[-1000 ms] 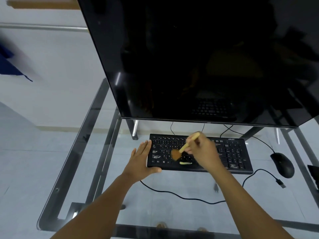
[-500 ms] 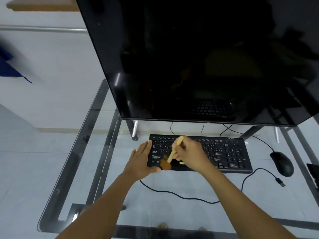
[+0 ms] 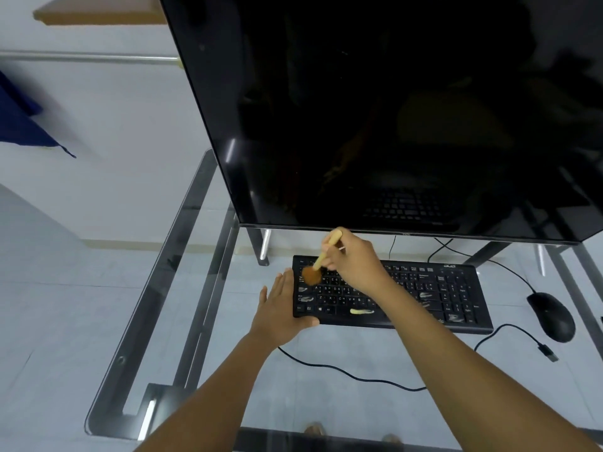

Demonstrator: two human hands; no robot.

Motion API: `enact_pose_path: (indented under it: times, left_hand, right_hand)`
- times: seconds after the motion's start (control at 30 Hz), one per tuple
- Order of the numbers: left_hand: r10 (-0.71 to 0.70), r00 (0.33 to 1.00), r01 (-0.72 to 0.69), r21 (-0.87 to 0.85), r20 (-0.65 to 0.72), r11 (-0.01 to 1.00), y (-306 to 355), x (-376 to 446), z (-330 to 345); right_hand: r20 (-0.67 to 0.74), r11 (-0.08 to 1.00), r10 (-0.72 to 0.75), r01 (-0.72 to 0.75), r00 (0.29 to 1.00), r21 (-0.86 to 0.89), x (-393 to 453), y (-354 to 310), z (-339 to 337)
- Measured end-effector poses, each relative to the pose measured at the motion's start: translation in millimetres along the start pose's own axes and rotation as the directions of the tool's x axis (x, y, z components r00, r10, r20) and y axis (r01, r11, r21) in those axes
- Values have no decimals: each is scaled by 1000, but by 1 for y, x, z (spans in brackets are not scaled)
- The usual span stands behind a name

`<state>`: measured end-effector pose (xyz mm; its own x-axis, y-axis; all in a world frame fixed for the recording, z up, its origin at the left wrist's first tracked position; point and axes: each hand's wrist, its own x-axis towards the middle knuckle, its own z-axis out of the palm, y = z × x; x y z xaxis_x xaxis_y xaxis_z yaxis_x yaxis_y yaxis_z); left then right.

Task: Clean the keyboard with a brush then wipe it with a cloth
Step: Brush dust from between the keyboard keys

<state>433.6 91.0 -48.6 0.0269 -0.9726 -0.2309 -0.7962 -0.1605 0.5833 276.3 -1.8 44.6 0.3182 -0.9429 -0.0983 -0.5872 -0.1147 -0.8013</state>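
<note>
A black keyboard (image 3: 450,295) lies on the glass desk, with pale smears on several keys and the space bar. My right hand (image 3: 354,261) grips a small brush (image 3: 318,264) by its yellow handle. The brown bristles rest on the keyboard's far left corner. My left hand (image 3: 279,309) lies flat against the keyboard's left end, thumb along the front edge, fingers apart. No cloth is in view.
A large dark monitor (image 3: 391,109) looms just behind the keyboard. A black mouse (image 3: 551,316) sits to the right, with a loose cable (image 3: 352,375) trailing across the glass desk (image 3: 202,337) in front. The desk's metal frame runs along the left.
My right hand has carried the brush from the keyboard's lower left rows up to its far left corner. My left hand has stayed at the left end.
</note>
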Motion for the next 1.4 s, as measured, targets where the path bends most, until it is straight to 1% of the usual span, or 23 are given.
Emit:
enact_pose_path:
  times: [0.07,0.13,0.2,0.23,0.3,0.37,0.4,0.47,0.5,0.57,0.63,0.67,0.73,0.8,0.87,0.9,0.97,1.03,1.13,1.2,1.27,1.3,1.4]
  left_hand:
    - [-4,1000,4,-7,-1,1000,-1,-1,0]
    - [2,1000,-2,-15,-16,1000,-1,-2,0]
    - [13,999,-15,-48,-29,999,0,-2,0]
    - [17,999,-19,-63,-31,998,0,-2,0]
    - [5,1000,-6,-40,-17,999,0,-2,0]
    - [-14,1000,14,-4,-8,1000,0,0,1]
    - [-17,1000,17,-3,-10,1000,-1,1,2]
    - [-10,1000,9,-25,-17,1000,-1,0,2]
    - [-3,1000,3,-30,-20,1000,-1,-1,1]
    - [-7,1000,7,-2,-7,1000,-1,-1,1]
    - [-15,1000,16,17,-4,1000,-1,-1,2]
    - [-15,1000,15,18,-6,1000,-1,0,2]
    - [-15,1000,15,20,-2,1000,-2,0,2]
    - [-12,1000,12,20,1,1000,-2,0,2]
    - [-5,1000,5,10,-5,1000,-1,0,3]
    - [-2,1000,2,7,-9,1000,-1,0,3]
    - [-3,1000,3,4,-10,1000,-2,0,3]
    - [-5,1000,4,-3,-14,1000,-2,1,3]
    - [6,1000,-7,-20,-25,1000,-2,1,4]
    - [1,1000,-2,-13,-28,1000,-3,1,4]
    - [0,1000,-1,-19,-29,1000,-4,2,5]
    - [5,999,-6,-28,-33,1000,-5,2,5]
    - [18,998,-20,-42,-54,999,-6,3,7]
  right_hand:
    - [-128,1000,14,-16,992,-14,5,0,-5]
    - [-219,988,74,-42,973,146,9,1,-7]
    - [-76,940,126,-94,989,328,9,-5,0]
    - [20,932,136,-135,990,338,7,-7,6]
    - [22,972,114,-116,993,206,4,-6,13]
    - [-163,978,126,-94,979,187,4,-7,11]
    - [-197,982,103,-68,975,179,4,-5,10]
    - [-73,981,60,-45,996,189,3,-8,13]
    - [-2,993,35,-34,999,117,1,-8,14]
    - [-40,996,-35,31,999,-86,2,-7,12]
    - [-159,991,-83,64,984,-118,4,-7,6]
    - [-149,991,-99,84,984,-105,4,-8,4]
    - [4,991,-95,95,995,-98,0,-8,5]
    - [13,968,-89,89,996,-235,-3,-5,5]
    - [-142,981,-79,52,987,-185,-3,0,-2]
    - [-163,990,-78,56,984,-133,-3,4,-3]
    - [-102,998,-52,49,993,-28,-5,6,-3]
    - [-81,993,-62,53,995,-105,-6,7,-2]
    - [-190,988,-97,71,977,-136,-4,7,-5]
    - [-137,993,-102,92,985,-79,-5,8,-2]
    - [-82,982,-133,120,988,-145,-6,8,0]
    - [-103,968,-159,134,982,-212,-6,9,0]
    - [-205,977,-173,143,963,-157,-4,8,0]
